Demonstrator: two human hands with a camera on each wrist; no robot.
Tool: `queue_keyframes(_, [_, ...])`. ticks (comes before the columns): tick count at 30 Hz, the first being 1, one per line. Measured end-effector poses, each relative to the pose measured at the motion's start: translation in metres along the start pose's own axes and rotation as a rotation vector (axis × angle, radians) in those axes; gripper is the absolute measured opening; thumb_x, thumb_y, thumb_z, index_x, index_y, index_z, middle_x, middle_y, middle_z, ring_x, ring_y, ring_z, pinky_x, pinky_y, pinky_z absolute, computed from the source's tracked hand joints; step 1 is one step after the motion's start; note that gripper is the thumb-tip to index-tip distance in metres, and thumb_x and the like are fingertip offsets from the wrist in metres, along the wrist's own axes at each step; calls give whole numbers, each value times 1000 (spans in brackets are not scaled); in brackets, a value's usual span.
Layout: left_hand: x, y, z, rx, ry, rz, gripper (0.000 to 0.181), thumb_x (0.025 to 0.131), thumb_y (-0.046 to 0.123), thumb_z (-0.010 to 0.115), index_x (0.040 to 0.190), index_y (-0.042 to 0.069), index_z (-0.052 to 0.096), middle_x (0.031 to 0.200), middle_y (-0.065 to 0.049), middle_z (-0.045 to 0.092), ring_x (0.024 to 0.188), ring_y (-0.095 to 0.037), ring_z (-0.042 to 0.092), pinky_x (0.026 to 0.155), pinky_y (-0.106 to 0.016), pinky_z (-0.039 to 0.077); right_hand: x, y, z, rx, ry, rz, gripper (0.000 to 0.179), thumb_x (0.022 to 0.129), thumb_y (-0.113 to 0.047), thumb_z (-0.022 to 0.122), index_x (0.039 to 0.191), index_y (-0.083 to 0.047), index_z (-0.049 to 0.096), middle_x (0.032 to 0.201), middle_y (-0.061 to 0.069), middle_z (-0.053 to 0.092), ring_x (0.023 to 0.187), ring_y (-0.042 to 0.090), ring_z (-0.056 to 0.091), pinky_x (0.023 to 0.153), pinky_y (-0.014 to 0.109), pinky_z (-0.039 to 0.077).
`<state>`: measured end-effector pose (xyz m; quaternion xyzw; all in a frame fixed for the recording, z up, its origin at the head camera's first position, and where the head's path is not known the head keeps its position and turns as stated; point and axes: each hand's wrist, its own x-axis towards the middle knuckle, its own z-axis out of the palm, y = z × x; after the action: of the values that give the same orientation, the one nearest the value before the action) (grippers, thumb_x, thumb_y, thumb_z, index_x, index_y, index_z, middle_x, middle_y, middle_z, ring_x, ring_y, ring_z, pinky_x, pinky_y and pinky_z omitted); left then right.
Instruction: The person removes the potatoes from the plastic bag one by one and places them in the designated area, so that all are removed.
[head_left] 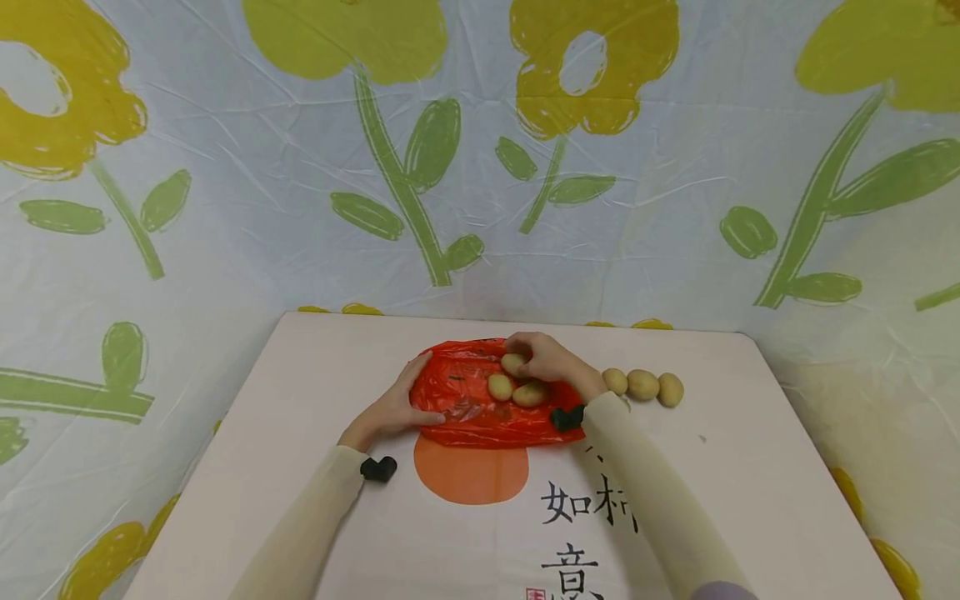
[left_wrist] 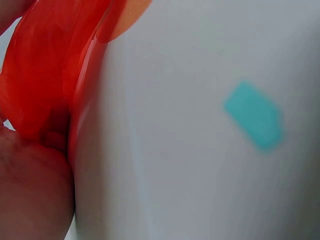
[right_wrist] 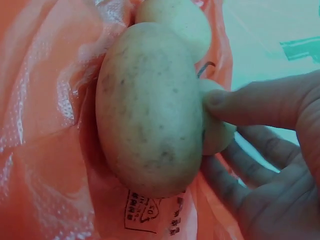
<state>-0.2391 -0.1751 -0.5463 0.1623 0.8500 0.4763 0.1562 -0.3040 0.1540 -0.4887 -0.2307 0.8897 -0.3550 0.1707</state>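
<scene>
A crumpled red plastic bag [head_left: 457, 417] lies flat on the table, with potatoes on top of it. My left hand [head_left: 393, 408] rests at the bag's left end, thumb stretched over the front and fingers along the far side. With thumb and fingers my right hand [head_left: 547, 358] pinches a potato [head_left: 513, 364] at the back of the group. A rounder potato [head_left: 500, 387] and a longer potato [head_left: 531, 393] lie just in front of it. In the right wrist view the longer potato [right_wrist: 150, 110] partly covers the held potato [right_wrist: 218, 127].
Several more potatoes [head_left: 642, 385] sit in a group on the table right of the bag, one partly hidden by the right sleeve. The pale table [head_left: 285, 433] bears an orange disc and black characters. A flower-printed sheet [head_left: 480, 192] hangs behind.
</scene>
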Motion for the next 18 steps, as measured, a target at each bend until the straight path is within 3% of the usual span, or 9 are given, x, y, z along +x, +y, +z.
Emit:
queue_keyframes(5, [0, -1, 0, -5, -3, 6, 119, 78, 33, 88, 167, 23, 10, 174, -8, 3, 160, -34, 1, 125, -67, 12, 2, -1, 1, -6, 10, 0, 43, 93, -2, 68, 136, -4, 63, 138, 16, 64, 131, 33, 56, 115, 52, 43])
queue_keyframes(18, [-3, 1, -1, -14, -1, -13, 118, 78, 34, 88, 167, 26, 9, 174, -7, 2, 160, -35, -1, 124, -69, 13, 1, 1, 2, -65, 0, 53, 48, 88, -4, 74, 134, -3, 62, 133, 18, 64, 117, 32, 59, 106, 50, 49])
